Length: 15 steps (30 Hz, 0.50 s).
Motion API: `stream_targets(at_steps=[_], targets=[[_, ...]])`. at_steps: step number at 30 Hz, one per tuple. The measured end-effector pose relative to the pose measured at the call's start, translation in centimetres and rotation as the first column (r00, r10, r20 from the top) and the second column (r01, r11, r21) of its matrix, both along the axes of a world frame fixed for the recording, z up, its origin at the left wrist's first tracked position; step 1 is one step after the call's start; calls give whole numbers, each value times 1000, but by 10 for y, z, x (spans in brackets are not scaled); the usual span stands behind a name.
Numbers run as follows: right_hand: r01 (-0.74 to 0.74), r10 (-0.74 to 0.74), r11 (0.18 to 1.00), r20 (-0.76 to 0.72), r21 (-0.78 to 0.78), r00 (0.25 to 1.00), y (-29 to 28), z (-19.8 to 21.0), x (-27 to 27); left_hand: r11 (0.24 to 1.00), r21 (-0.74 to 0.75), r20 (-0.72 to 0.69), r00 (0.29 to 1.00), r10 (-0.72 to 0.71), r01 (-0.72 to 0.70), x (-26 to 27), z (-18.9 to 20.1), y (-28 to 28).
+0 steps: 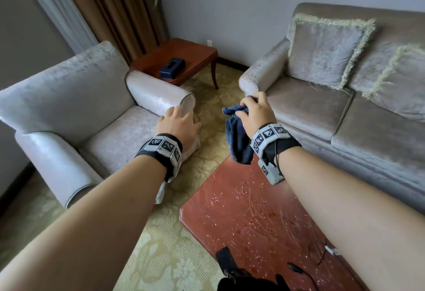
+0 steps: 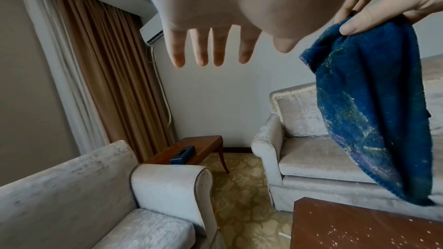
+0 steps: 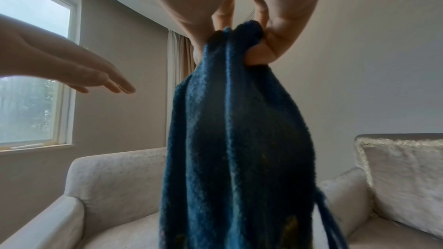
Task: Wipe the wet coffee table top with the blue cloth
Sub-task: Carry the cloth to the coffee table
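Note:
My right hand (image 1: 254, 112) pinches the top of the blue cloth (image 1: 238, 139), which hangs bunched in the air above the far end of the coffee table (image 1: 248, 219). The red-brown table top is speckled with water drops and smear marks. In the right wrist view the blue cloth (image 3: 237, 139) fills the middle, gripped by the fingers (image 3: 263, 52). In the left wrist view the cloth (image 2: 374, 120) dangles at the right from my right hand (image 2: 388, 1). My left hand (image 1: 178, 121) hovers flat and empty to the cloth's left, its fingers (image 2: 210, 48) straight.
A pale armchair (image 1: 76, 111) stands at the left and a grey sofa (image 1: 345, 111) with fringed cushions at the right. Between them in the corner is a side table (image 1: 184, 58) with a dark tissue box (image 1: 172, 67). Black cables (image 1: 317, 254) lie on the coffee table's near end.

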State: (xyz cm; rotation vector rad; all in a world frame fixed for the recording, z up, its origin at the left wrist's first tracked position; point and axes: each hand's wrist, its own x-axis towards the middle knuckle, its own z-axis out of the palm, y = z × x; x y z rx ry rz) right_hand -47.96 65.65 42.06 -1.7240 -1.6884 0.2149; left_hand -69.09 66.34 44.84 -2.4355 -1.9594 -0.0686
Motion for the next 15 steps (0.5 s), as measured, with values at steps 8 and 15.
stream_targets(at_steps=[8, 15], targets=[[204, -203, 978, 42, -45, 978, 55, -11, -1, 983, -30, -16, 983, -182, 181, 0, -30, 101], [480, -477, 871, 61, -101, 877, 67, -21, -16, 893, -47, 11, 894, -449, 449, 14, -41, 184]])
